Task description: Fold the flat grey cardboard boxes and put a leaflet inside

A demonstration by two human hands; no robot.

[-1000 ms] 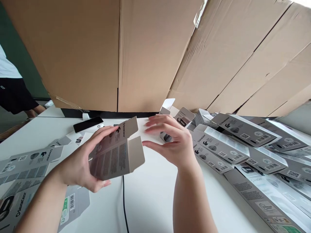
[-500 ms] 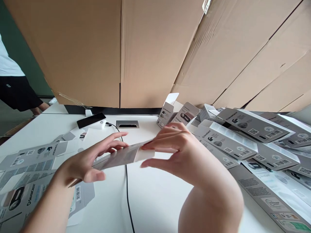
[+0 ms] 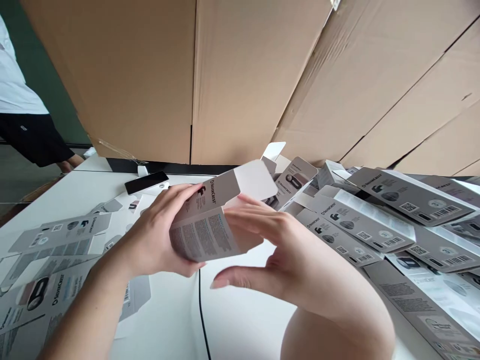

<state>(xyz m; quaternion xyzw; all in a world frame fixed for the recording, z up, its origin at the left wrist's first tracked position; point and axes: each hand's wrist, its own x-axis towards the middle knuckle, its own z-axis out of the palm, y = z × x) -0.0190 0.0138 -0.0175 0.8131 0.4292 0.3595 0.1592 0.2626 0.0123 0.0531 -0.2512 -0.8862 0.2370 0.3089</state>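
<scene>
A grey printed cardboard carton (image 3: 204, 234) is squared out above the table, its end to the right open and a pale flap standing out from it. Round its left part my left hand (image 3: 161, 227) is closed, fingers on the far side and thumb underneath. My right hand (image 3: 272, 240) is at the open end, its stretched fingers touching the carton's edge by the flap. Its thumb stays well apart from the card. How far the right fingertips reach inside is hidden.
Flattened cartons (image 3: 41, 295) lie in a pile at left. Folded-up cartons (image 3: 371, 225) are stacked at right, more leaning at the back. A phone (image 3: 147, 183) and a black cable (image 3: 203, 315) are on the white table. Large cardboard boxes (image 3: 240, 85) stand behind; a person (image 3: 28, 110) is at far left.
The flat carton has been opened out into a box shape. My left hand has gone from loosely supporting it to gripping it, while my right fingers have moved to its open end.
</scene>
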